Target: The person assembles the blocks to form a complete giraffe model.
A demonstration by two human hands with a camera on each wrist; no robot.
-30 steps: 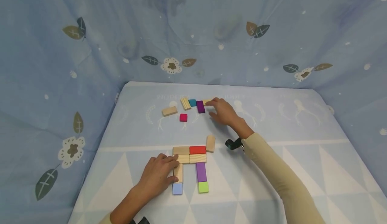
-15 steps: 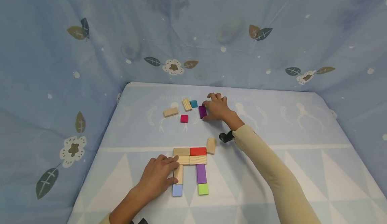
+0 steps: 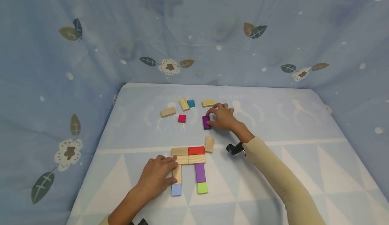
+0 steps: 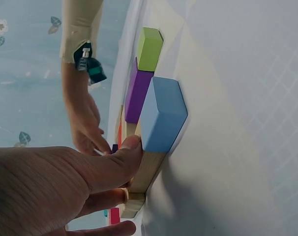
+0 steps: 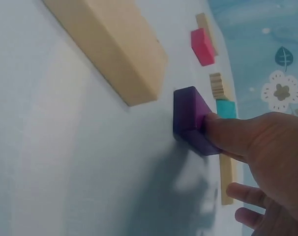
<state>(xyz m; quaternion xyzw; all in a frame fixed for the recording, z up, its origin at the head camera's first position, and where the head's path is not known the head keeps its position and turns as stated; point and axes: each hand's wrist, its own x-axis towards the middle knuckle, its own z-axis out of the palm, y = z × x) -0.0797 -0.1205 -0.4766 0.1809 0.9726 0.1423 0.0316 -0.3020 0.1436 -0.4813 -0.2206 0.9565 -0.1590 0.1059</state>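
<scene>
Thumb and fingertips of my right hand (image 3: pixel 225 118) pinch a dark purple block (image 3: pixel 206 125) by its sides; in the right wrist view the block is at or just above the cloth. My left hand (image 3: pixel 155 177) rests beside a flat figure of wooden blocks, its thumb and fingertips touching the plain blocks on the left. This figure has a plain block (image 3: pixel 180 151) and a red block (image 3: pixel 196 150) on top, plain blocks (image 3: pixel 197 159) below, then two legs. One leg ends in a light blue block (image 3: pixel 176 190); the other is a purple block (image 3: pixel 200 173) with a green block (image 3: pixel 202 188).
A plain block (image 3: pixel 209 144) stands slightly tilted at the figure's upper right corner. Farther back lie a pink-red block (image 3: pixel 182 118), a teal block (image 3: pixel 190 103), a ridged block (image 3: pixel 184 104) and plain blocks (image 3: pixel 168 112). Patterned cloth (image 3: pixel 194 32) rises behind the table.
My right hand has taken hold of the dark purple block and drawn it toward me, away from the back blocks. The left hand has stayed in place.
</scene>
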